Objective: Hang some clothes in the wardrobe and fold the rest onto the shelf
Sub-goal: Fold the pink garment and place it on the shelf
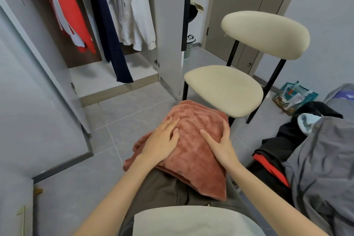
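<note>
Terracotta plush, folded into a thick rectangle, lies on the person's lap: this folded garment (193,145) is the piece in hand. The left hand (161,142) lies flat on its near-left part, fingers straight and spread, pressing down; its grip is open. The right hand (220,144) sits at the right edge, thumb on top, the fingers going over the side; whether they curl under the fabric I cannot tell, so the grip on that side is uncertain.

Judging by how things lie, the hanging part is well along. In the open wardrobe (168,30) at least three garments hang from above: a red and white one (70,11), a navy one (107,25) and a white jacket (134,17) with red stripes; more may be tucked among them. The wardrobe's lower shelf (107,80) shows no folded stack in the part that can be seen, so I judge the folded piece is not yet put away.

Work is left: on the right lies a heap of clothes (316,149), grey on top, black with a red edge beneath, a pale blue bit between; how many pieces it holds cannot be counted.

One cream chair (226,90) stands just beyond the knees, its seat bare. One printed bag (293,97) rests on the floor, and one small basket (188,48) stands past the wardrobe door
</note>
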Tool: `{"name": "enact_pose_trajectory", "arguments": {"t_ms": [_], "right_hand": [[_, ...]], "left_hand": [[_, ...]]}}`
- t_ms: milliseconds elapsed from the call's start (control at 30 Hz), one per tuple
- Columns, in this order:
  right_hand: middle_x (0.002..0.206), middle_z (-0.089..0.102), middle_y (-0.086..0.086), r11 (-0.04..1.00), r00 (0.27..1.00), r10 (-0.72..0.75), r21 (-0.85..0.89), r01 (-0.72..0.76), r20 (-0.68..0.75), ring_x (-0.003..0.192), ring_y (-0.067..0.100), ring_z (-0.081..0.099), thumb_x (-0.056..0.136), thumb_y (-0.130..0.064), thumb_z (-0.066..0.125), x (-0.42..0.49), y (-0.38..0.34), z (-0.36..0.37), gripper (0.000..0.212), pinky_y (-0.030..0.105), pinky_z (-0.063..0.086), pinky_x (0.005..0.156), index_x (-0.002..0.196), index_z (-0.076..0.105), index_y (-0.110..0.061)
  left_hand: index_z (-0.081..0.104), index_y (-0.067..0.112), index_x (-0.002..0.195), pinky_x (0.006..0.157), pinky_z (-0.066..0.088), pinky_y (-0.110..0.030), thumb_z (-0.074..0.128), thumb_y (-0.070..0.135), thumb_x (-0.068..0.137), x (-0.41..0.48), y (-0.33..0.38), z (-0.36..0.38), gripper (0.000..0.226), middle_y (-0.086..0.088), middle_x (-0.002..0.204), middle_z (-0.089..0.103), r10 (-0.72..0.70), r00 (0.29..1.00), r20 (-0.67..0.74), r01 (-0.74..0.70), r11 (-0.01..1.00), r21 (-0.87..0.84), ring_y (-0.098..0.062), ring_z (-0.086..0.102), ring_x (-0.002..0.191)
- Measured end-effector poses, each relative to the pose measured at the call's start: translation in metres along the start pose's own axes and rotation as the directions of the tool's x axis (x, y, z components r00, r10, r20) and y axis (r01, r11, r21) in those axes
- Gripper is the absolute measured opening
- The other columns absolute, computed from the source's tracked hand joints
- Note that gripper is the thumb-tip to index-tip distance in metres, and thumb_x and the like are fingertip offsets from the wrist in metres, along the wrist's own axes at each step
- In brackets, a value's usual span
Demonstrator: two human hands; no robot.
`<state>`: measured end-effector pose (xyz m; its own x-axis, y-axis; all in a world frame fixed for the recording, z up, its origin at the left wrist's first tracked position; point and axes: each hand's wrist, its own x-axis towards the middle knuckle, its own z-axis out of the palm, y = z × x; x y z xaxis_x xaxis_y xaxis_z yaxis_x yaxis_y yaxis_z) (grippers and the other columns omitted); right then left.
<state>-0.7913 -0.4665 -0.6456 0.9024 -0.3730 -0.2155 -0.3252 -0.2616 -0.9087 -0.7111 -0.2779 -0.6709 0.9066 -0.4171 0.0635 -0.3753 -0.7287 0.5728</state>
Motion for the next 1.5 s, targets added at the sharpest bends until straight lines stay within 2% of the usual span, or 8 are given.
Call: {"name": "enact_pose_trajectory", "arguments": {"t_ms": [200, 367, 600, 800, 1000, 1200, 1333, 1500], "right_hand": [[0.145, 0.041, 0.004, 0.999, 0.999, -0.017, -0.031, 0.017, -0.028, 0.127, 0.026, 0.047, 0.070, -0.070, 0.068, 0.004, 0.000, 0.003, 0.097, 0.049, 0.039, 0.109, 0.146, 0.012, -0.049], [0.141, 0.045, 0.004, 0.958, 0.974, -0.221, -0.200, 0.207, -0.050, 0.124, 0.024, 0.048, 0.081, -0.053, 0.068, 0.002, -0.021, -0.008, 0.080, 0.042, 0.043, 0.104, 0.147, 0.023, -0.043], [0.145, 0.046, 0.000, 0.886, 0.961, -0.275, -0.392, 0.248, -0.013, 0.132, 0.022, 0.044, 0.080, -0.053, 0.069, -0.004, -0.053, -0.081, 0.078, 0.041, 0.039, 0.108, 0.147, 0.030, -0.041], [0.131, 0.056, 0.004, 0.828, 0.963, -0.255, -0.533, 0.171, -0.088, 0.117, 0.024, 0.054, 0.079, -0.057, 0.068, -0.037, -0.042, -0.141, 0.077, 0.040, 0.047, 0.098, 0.146, 0.032, -0.044], [0.122, 0.054, 0.008, 0.798, 0.949, -0.229, -0.600, 0.055, -0.218, 0.107, 0.026, 0.057, 0.077, -0.062, 0.066, -0.053, -0.022, -0.158, 0.076, 0.038, 0.050, 0.088, 0.143, 0.029, -0.051], [0.131, 0.051, 0.008, 0.801, 0.978, -0.121, -0.598, -0.006, -0.171, 0.116, 0.029, 0.054, 0.082, -0.060, 0.061, -0.026, -0.008, -0.160, 0.073, 0.040, 0.048, 0.093, 0.145, 0.026, -0.049], [0.157, 0.020, 0.004, 0.818, 0.999, 0.027, -0.574, -0.035, -0.023, 0.138, 0.039, 0.030, 0.093, -0.053, 0.049, -0.009, 0.011, -0.135, 0.059, 0.054, 0.028, 0.113, 0.144, 0.022, -0.054], [0.162, 0.012, 0.000, 0.803, 0.979, -0.122, -0.564, 0.194, 0.164, 0.149, 0.028, 0.011, 0.090, -0.067, 0.036, -0.026, 0.009, -0.076, 0.064, 0.050, 0.015, 0.119, 0.149, 0.023, -0.047]], "left_hand": [[0.026, 0.037, 0.151, 0.116, 0.016, -0.025, 0.029, 0.042, 0.101, -0.001, -0.004, 0.000, 0.050, 0.008, 0.159, 0.023, -0.006, 1.000, 0.010, 0.006, 1.000, -0.004, -0.007, 0.018, 0.146], [0.031, 0.039, 0.148, 0.113, 0.022, -0.025, 0.030, 0.038, 0.101, -0.003, -0.002, -0.008, 0.047, 0.004, 0.155, 0.032, 0.003, 1.000, 0.015, -0.001, 0.997, -0.078, -0.010, 0.028, 0.142], [0.047, 0.045, 0.136, 0.091, 0.036, -0.024, 0.034, 0.045, 0.097, 0.007, 0.046, -0.021, 0.040, 0.015, 0.108, 0.048, 0.142, 0.989, -0.041, -0.146, 0.982, -0.122, -0.006, 0.045, 0.104], [0.056, 0.041, 0.119, 0.058, 0.038, -0.012, 0.046, 0.021, 0.098, 0.026, 0.092, 0.005, 0.030, 0.015, 0.103, 0.063, 0.297, 0.954, 0.039, -0.282, 0.936, -0.211, 0.004, 0.053, 0.065], [0.050, 0.032, 0.129, 0.102, 0.042, -0.032, 0.041, 0.000, 0.094, 0.029, 0.100, 0.032, 0.049, 0.000, 0.121, 0.048, 0.291, 0.950, 0.115, -0.257, 0.935, -0.246, -0.014, 0.051, 0.112], [0.019, 0.043, 0.149, 0.110, 0.036, -0.038, 0.055, -0.004, 0.069, 0.027, 0.056, 0.015, 0.100, 0.009, 0.152, 0.034, 0.221, 0.908, 0.356, -0.236, 0.972, -0.002, -0.015, 0.032, 0.139], [0.012, 0.045, 0.151, 0.099, 0.043, -0.033, 0.059, 0.002, 0.074, 0.021, 0.038, 0.014, 0.099, 0.010, 0.145, 0.043, 0.268, 0.926, 0.267, -0.294, 0.954, 0.059, -0.015, 0.044, 0.130], [0.016, 0.041, 0.151, 0.090, 0.047, -0.031, 0.052, 0.003, 0.084, 0.016, 0.031, 0.024, 0.086, 0.004, 0.144, 0.036, 0.269, 0.935, 0.229, -0.318, 0.925, 0.210, -0.020, 0.046, 0.122]]}}
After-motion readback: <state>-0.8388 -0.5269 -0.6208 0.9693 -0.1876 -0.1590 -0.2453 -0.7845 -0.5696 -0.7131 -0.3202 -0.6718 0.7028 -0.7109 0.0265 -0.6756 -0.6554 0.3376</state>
